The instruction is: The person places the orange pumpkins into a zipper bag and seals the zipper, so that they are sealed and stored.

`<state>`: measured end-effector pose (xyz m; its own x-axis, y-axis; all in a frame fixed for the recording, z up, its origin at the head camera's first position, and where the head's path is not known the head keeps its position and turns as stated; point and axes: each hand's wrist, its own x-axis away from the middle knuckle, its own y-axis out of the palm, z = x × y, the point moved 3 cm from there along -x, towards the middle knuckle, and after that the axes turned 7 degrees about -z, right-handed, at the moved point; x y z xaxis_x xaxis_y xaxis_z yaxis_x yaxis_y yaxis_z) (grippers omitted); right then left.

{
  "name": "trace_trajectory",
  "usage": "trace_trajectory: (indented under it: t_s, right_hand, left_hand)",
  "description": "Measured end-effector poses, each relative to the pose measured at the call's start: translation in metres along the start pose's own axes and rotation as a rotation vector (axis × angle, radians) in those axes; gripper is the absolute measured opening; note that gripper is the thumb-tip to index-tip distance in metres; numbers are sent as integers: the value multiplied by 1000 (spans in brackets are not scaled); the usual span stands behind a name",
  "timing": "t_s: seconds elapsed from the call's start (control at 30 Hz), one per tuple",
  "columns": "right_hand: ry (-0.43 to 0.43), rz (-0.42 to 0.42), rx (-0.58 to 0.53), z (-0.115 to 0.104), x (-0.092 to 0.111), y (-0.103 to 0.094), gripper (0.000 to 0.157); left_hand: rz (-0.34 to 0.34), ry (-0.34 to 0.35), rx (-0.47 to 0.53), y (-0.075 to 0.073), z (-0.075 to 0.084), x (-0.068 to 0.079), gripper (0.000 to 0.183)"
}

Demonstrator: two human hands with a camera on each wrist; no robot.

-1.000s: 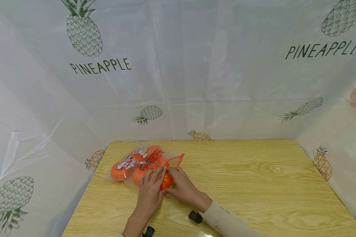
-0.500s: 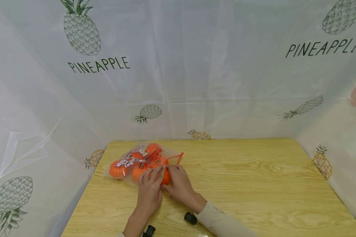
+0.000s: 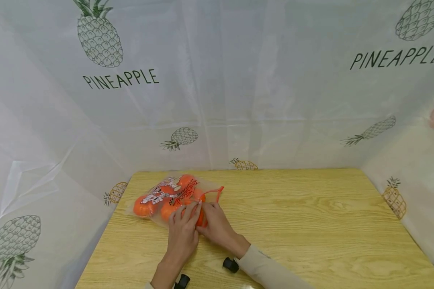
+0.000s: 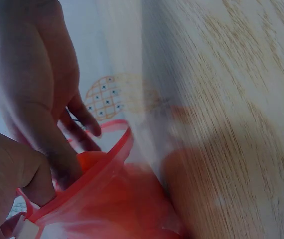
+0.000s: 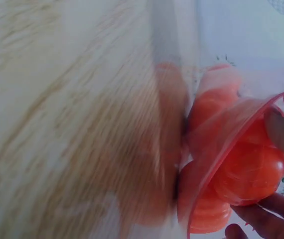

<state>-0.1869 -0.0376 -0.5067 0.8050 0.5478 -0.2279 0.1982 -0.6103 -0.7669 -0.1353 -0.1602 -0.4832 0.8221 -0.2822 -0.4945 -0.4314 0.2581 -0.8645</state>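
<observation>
A clear zip bag (image 3: 188, 188) with cartoon print and a red rim (image 4: 84, 185) lies on the left of the table. Several shiny orange round pieces fill it, ribbed like small pumpkins; one orange piece (image 5: 249, 174) shows at the bag's mouth. My left hand (image 3: 182, 230) rests over the near end, its thumb hooked inside the rim. Beside it, my right hand (image 3: 218, 224) holds the mouth from the right, with fingers reaching in at the rim. The fingertips overlap the bag there, partly hidden.
The bag lies on a wood-grain table (image 3: 300, 224). White sheeting (image 3: 275, 100) printed with pineapples rises behind it and at both sides. Black wrist mounts (image 3: 230, 265) sit under the forearms close to the tabletop.
The right hand has shifted slightly left, closer to the left hand. More of the red rim now shows over the near orange piece. The left hand has hardly moved.
</observation>
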Motion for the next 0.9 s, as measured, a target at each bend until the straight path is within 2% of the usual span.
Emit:
trace_trajectory:
  t_s: [0.1, 0.23, 0.63, 0.9]
  right_hand:
    - [-23, -19, 49, 1, 0, 2, 68]
    - [-46, 10, 92, 1, -3, 5, 66]
    - [-4, 0, 26, 1, -5, 8, 64]
    - [-21, 64, -18, -1, -8, 15, 58]
  left_hand:
    - [-3, 3, 2, 1, 0, 0, 76]
    - [5, 11, 6, 1, 0, 1, 72]
    - [33, 14, 40, 5, -1, 3, 59]
    - [42, 31, 21, 6, -1, 3, 55]
